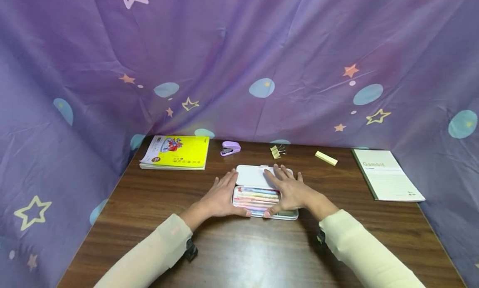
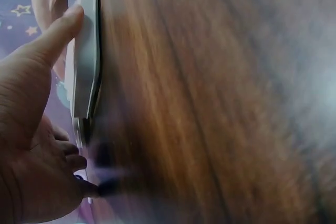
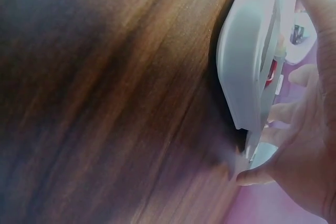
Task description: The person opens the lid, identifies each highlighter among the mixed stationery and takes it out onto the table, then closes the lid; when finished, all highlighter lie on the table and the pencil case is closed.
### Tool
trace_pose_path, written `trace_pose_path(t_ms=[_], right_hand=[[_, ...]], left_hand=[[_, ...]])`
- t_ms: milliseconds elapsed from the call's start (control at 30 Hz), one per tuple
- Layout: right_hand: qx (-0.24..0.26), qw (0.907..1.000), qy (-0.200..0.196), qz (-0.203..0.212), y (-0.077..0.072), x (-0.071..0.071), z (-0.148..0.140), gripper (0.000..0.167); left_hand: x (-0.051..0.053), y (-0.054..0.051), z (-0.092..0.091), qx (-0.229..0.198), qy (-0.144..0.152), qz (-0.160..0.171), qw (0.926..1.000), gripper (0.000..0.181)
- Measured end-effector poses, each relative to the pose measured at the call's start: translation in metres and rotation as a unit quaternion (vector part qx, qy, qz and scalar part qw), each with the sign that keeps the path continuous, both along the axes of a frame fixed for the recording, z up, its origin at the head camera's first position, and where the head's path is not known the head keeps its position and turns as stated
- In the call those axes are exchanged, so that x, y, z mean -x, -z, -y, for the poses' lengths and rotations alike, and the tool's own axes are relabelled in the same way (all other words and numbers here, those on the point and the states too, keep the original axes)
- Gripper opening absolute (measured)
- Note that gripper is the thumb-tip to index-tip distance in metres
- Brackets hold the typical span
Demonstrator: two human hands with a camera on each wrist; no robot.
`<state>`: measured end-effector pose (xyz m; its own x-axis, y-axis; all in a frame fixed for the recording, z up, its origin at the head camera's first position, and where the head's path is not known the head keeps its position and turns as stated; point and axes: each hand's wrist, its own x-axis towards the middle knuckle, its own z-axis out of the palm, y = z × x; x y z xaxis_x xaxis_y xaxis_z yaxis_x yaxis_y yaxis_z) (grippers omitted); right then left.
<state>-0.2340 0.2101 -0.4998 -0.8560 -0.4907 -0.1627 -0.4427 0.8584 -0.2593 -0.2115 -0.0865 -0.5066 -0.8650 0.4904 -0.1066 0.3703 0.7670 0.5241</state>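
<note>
Two pale sleeves (image 1: pixel 364 248) come nearest, reaching over the bare near part of the wooden table (image 1: pixel 247 259) toward a white pencil case (image 1: pixel 288 217), which lies flat with its lid (image 1: pixel 250 176) folded back on the far side and a row of slim coloured pens (image 1: pixel 258 198) in its tray. The left hand (image 1: pixel 220 196) is spread along the case's left end, thumb at the near rim and fingers by the lid's left edge. The right hand (image 1: pixel 293 192) spans the case's right part, fingers fanned over the lid, thumb at the near rim. Neither is closed around anything; how firmly they press, I cannot tell. To handle the case well, I would keep both thumbs low on the near rim, load the two ends evenly so that the tray stays flat, and keep the fingers on the lid light to spare the hinge and the pens. Beyond the case lie a purple stapler (image 1: pixel 232 146) and binder clips (image 1: pixel 275 152); a yellow book (image 1: pixel 187 155) is off to its far left, a yellow block (image 1: pixel 326 158) to its far right, and a pale notebook (image 1: pixel 387 176) further right.
</note>
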Motion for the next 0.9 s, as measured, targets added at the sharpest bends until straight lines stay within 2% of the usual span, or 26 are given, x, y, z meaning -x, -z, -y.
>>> trace_pose_path(t_ms=[167, 567, 700, 800, 900], right_hand=[[-0.001, 1.0000, 0.000, 0.005, 0.001, 0.000, -0.001, 0.149], [0.004, 0.9999, -0.004, 0.012, 0.000, -0.001, -0.001, 0.145], [0.007, 0.9999, -0.011, -0.005, 0.000, -0.002, -0.001, 0.142], [0.022, 0.9986, -0.034, -0.035, -0.002, -0.006, 0.002, 0.131], [0.050, 0.9924, -0.074, -0.084, -0.004, -0.012, 0.009, 0.102]], left_hand=[[0.005, 0.002, 0.000, 0.046, 0.012, 0.012, 0.9988, 0.147], [0.004, -0.001, 0.000, 0.033, 0.009, 0.037, 0.9987, 0.147], [0.005, -0.001, 0.000, 0.036, 0.011, 0.039, 0.9986, 0.146], [0.005, -0.001, 0.000, 0.037, 0.013, 0.035, 0.9986, 0.146], [0.005, -0.001, 0.000, 0.042, 0.013, 0.034, 0.9985, 0.147]])
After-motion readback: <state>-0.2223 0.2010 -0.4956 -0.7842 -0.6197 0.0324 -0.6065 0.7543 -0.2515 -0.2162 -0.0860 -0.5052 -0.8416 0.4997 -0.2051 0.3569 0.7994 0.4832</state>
